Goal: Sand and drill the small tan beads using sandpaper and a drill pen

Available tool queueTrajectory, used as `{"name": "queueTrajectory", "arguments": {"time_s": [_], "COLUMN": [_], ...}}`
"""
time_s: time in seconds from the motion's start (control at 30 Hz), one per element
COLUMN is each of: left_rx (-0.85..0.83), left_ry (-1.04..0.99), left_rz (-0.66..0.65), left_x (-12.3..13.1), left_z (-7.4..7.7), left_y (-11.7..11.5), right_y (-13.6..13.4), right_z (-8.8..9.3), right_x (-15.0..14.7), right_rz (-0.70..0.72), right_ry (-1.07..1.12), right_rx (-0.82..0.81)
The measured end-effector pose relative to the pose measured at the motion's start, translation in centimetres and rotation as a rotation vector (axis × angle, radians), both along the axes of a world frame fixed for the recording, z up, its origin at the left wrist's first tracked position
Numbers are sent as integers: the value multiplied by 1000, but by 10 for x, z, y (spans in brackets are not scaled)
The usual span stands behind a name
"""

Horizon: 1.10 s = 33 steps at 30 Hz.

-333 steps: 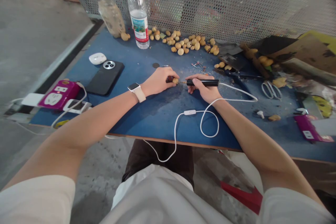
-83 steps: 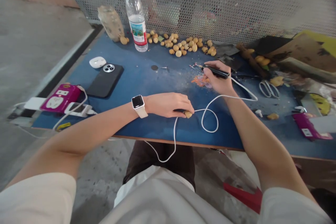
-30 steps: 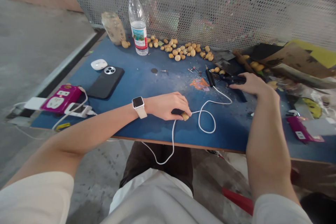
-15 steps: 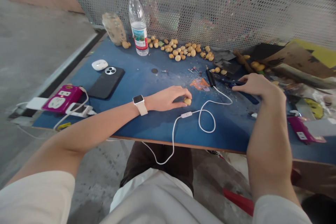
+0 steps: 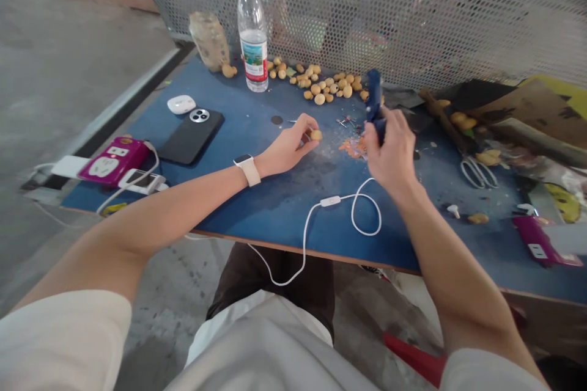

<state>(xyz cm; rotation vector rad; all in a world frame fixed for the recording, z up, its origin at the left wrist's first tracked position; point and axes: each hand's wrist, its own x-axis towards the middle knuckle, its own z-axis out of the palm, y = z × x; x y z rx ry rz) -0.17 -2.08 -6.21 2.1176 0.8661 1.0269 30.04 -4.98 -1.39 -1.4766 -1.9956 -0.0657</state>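
Observation:
My left hand point(image 5: 288, 149) pinches a small tan nut point(image 5: 315, 135) between thumb and fingertips, above the blue tabletop point(image 5: 257, 208). My right hand point(image 5: 392, 149) grips blue-handled pliers point(image 5: 375, 96), which stand nearly upright above my fingers. Their jaws are hidden or blurred. Orange shavings point(image 5: 352, 148) lie just left of my right hand. The black pen-shaped tool does not show, and my right hand may hide it.
A heap of tan nuts point(image 5: 321, 87) lies along the back of the table beside a water bottle point(image 5: 252, 30). A white cable point(image 5: 339, 200) loops in front. A black phone point(image 5: 190, 137), earbud case point(image 5: 181, 104), power strip point(image 5: 114, 166) and scissors point(image 5: 477, 172) surround the work area. A perforated metal screen point(image 5: 367, 12) stands behind.
My right hand has lifted the blue-handled pliers off the table and turned them upright. My left hand has raised the nut and moved it away from me, to the left of the shavings.

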Motion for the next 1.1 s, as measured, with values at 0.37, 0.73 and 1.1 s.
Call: {"name": "queueTrajectory", "arguments": {"time_s": [0.37,0.73,1.1], "left_rx": [17,82,52], "left_ry": [-310,-341,-376], "left_rz": [101,110,-25], "left_x": [7,4,6], "left_z": [-15,-7,0], "left_y": [14,6,2], "right_y": [5,-3,0], "right_z": [-40,-51,-45], "right_x": [-27,-26,-18], "right_rz": [277,195,257], "right_ry": [114,-37,-32], "right_rx": [-109,-51,-8]}}
